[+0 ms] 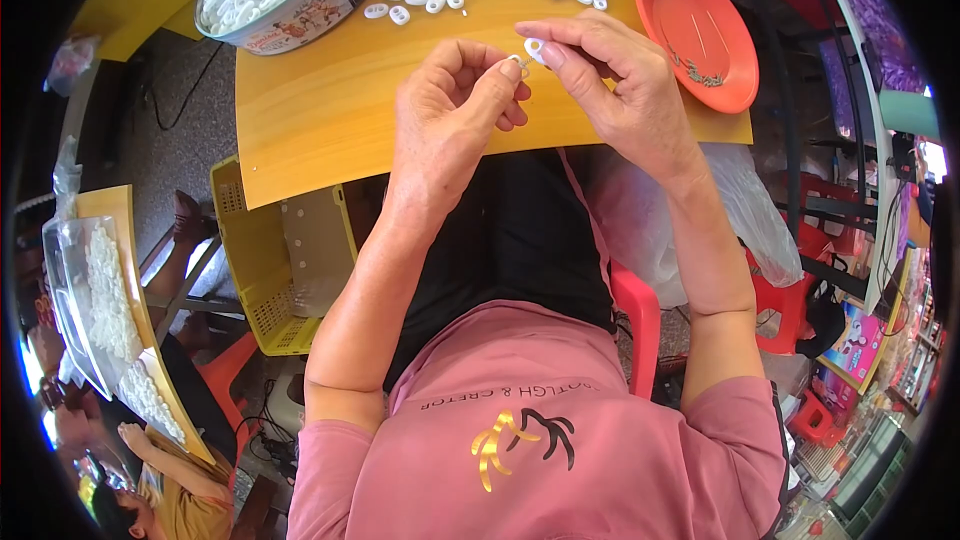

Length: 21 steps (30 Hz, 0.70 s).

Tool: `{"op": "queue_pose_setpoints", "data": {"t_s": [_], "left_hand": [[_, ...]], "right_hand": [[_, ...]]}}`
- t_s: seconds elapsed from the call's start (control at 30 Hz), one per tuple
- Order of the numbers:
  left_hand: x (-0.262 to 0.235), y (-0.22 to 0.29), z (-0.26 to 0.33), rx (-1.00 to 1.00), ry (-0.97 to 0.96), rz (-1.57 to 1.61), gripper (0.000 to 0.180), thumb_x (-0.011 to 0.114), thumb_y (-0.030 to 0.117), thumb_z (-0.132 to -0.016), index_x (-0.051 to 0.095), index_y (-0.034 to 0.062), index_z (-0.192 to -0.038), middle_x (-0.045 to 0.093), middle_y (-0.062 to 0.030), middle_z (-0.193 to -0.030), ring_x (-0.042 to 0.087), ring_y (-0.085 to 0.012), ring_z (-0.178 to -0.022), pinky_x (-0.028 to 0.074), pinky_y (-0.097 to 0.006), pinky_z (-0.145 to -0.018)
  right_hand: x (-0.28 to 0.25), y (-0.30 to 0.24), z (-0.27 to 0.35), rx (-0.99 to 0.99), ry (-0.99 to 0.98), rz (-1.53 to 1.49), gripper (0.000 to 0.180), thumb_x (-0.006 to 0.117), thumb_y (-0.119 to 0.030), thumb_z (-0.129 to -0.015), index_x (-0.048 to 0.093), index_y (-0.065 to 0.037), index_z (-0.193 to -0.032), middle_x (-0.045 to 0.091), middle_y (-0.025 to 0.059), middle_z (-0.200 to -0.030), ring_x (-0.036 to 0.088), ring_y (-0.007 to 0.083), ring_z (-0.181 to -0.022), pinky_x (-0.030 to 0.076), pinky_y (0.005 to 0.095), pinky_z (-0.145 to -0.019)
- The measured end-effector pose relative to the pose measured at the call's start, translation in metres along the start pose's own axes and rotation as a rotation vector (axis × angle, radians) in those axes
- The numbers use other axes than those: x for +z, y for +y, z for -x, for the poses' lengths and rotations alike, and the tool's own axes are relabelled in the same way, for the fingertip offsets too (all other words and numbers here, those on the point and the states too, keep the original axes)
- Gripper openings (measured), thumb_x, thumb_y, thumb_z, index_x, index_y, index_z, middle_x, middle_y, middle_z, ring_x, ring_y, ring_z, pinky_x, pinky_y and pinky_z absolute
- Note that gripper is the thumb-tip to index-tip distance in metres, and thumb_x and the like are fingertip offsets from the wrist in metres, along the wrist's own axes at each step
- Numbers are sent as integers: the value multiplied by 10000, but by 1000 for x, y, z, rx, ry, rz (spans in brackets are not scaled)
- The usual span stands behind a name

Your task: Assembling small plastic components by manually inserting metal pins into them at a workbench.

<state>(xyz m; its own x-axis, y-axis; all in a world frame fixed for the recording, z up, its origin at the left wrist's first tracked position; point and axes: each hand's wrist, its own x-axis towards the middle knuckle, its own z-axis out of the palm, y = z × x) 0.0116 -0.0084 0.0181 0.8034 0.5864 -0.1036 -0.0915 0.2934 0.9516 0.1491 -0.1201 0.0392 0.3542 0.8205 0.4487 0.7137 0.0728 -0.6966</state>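
Observation:
Over the front part of the yellow table (330,110), my two hands meet at their fingertips. My left hand (445,115) is closed, thumb against fingers, on a small pale ring-like piece (517,61) whose exact kind is too small to make out. Between the thumb and index finger of my right hand (630,85) is a small white plastic oval piece with a hole (535,47). The two pieces nearly touch; whether they are joined I cannot tell. Many loose white two-hole ovals (435,2) lie beyond my hands.
A round tin (300,28) heaped with white pieces stands at the table's far left. On the right, an orange-red plate (740,65) holds small metal bits (695,72) and thin sticks. Below the table are a yellow crate (235,240) and a clear plastic bag (740,210). Another person sits lower left.

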Motion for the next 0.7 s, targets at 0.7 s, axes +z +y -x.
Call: {"op": "queue_pose_setpoints", "data": {"t_s": [0.7], "left_hand": [[-4,-10,2,23,15,140,166,641,118,-935,613,-33,-996,667,-92,-844,611,-119,-706,492,-243,-663]], "right_hand": [[30,-7,13,323,117,-509,202,593,-73,-950,664,7,-1121,656,44,-910,595,83,-724,495,219,-629]]}}
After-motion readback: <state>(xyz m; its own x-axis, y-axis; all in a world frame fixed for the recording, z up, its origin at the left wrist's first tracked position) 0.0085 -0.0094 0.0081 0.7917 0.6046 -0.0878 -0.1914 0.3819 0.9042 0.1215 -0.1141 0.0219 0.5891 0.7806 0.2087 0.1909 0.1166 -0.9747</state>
